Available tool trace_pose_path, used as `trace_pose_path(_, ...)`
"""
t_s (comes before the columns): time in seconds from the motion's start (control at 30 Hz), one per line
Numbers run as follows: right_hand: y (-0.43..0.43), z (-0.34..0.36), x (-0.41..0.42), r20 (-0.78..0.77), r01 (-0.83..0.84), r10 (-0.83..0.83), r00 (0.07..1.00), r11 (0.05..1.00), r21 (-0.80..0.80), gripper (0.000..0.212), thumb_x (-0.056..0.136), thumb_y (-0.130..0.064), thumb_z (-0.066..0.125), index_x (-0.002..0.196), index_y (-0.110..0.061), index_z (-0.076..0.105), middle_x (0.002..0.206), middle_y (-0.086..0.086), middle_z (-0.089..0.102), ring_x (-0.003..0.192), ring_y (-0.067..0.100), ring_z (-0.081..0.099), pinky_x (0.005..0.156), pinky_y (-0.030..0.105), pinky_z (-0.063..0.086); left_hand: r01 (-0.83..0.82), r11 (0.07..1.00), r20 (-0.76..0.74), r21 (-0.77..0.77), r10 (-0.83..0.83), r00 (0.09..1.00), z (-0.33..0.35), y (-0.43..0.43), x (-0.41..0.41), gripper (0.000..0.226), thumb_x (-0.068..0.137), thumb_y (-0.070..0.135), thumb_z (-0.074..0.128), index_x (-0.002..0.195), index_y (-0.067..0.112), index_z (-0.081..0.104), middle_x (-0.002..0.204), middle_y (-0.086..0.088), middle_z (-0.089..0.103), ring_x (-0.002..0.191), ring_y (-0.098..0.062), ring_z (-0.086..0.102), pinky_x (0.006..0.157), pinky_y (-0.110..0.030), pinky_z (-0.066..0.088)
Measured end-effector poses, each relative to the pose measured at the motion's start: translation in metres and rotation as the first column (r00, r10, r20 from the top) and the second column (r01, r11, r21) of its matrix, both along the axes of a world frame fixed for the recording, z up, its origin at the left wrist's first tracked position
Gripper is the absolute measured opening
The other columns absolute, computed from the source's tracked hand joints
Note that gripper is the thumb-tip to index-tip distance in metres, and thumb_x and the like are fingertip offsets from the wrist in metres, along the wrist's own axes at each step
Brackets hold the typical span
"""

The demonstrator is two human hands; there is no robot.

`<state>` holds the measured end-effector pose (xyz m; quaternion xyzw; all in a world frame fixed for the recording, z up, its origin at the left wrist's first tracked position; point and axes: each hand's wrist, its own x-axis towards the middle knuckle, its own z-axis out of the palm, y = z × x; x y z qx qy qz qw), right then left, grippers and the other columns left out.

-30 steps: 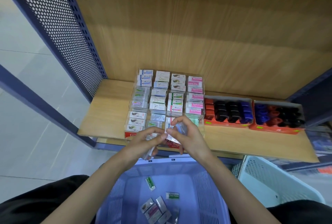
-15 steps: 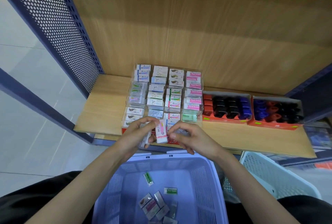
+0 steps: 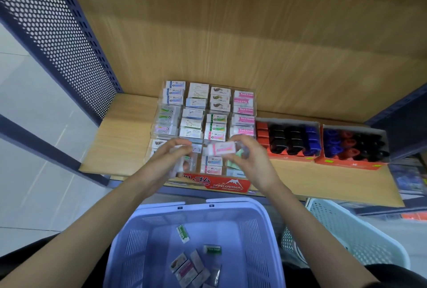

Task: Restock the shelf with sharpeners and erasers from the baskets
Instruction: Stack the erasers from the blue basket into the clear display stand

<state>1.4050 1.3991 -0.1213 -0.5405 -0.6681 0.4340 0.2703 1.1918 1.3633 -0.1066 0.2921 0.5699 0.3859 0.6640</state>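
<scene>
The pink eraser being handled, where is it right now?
In the head view, the right hand pinches the pink eraser above the front rows of the eraser display tray, left of a sharpener box.

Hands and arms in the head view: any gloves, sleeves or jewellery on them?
Left hand and right hand are bare: no gloves, rings or watch visible. Both forearms are uncovered as far as the frame shows. Dark clothing appears only at the lower corners.
</scene>
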Motion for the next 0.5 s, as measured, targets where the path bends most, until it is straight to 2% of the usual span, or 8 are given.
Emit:
trace_pose_path(0.07,0.017,-0.01,-0.002,0.163,0.177,-0.191,0.968,0.979,0.097,0.029,0.083,-0.026,0.071,0.109,-0.021,0.058,0.103,-0.003,0.05,0.09,0.01,0.049,0.07,0.023,0.041,-0.091,0.995,0.089,-0.046,0.095,0.991,-0.007,-0.001,-0.008,0.024,0.092,0.012,0.055,0.117,0.011,0.055,0.088,-0.004,0.066,0.061,-0.013,0.062,0.049,-0.024,0.047)
trace_pose_path(0.13,0.031,-0.018,-0.007,0.272,0.214,-0.237,0.933,0.97,0.112,0.037,0.085,-0.032,0.068,0.118,-0.019,0.056,0.108,-0.002,0.047,0.088,0.011,0.047,0.071,0.028,0.043,-0.127,0.989,0.133,-0.074,0.136,0.982,-0.013,-0.003,-0.012,0.024,0.093,0.007,0.052,0.116,0.01,0.054,0.089,-0.004,0.07,0.072,-0.016,0.068,0.061,-0.029,0.054)
trace_pose_path(0.2,0.042,-0.023,-0.016,0.322,0.2,-0.225,0.92,0.974,0.109,0.042,0.085,-0.038,0.067,0.122,-0.021,0.055,0.111,0.0,0.047,0.088,0.014,0.051,0.072,0.03,0.047,-0.139,0.987,0.144,-0.08,0.149,0.978,-0.017,-0.004,-0.012,0.024,0.092,0.003,0.05,0.114,0.01,0.055,0.095,-0.006,0.072,0.083,-0.018,0.071,0.065,-0.03,0.055)
trace_pose_path(0.3,0.055,-0.031,-0.024,0.456,0.129,-0.175,0.873,0.983,0.129,0.046,0.086,-0.045,0.064,0.127,-0.027,0.053,0.117,0.003,0.048,0.1,0.02,0.055,0.076,0.033,0.05,-0.161,0.984,0.153,-0.078,0.171,0.973,-0.018,-0.001,-0.01,0.024,0.091,0.0,0.052,0.111,0.011,0.054,0.1,-0.008,0.073,0.089,-0.019,0.071,0.063,-0.03,0.056)
trace_pose_path(0.4,0.06,-0.037,-0.026,0.546,0.052,-0.106,0.831,0.992,0.114,0.044,0.089,-0.043,0.06,0.13,-0.03,0.05,0.127,0.008,0.044,0.116,0.024,0.048,0.083,0.037,0.05,-0.207,0.976,0.173,-0.073,0.216,0.961,-0.017,0.0,-0.008,0.02,0.085,0.002,0.058,0.102,0.011,0.051,0.105,-0.009,0.071,0.09,-0.018,0.07,0.063,-0.031,0.058)
trace_pose_path(0.5,0.057,-0.04,-0.023,0.639,-0.045,-0.021,0.769,0.995,0.086,0.044,0.091,-0.047,0.053,0.133,-0.034,0.046,0.136,0.008,0.034,0.125,0.024,0.039,0.086,0.038,0.048,-0.229,0.971,0.14,-0.061,0.236,0.962,-0.019,0.0,-0.01,0.011,0.088,0.003,0.057,0.093,0.012,0.052,0.109,-0.01,0.07,0.092,-0.018,0.07,0.064,-0.032,0.059)
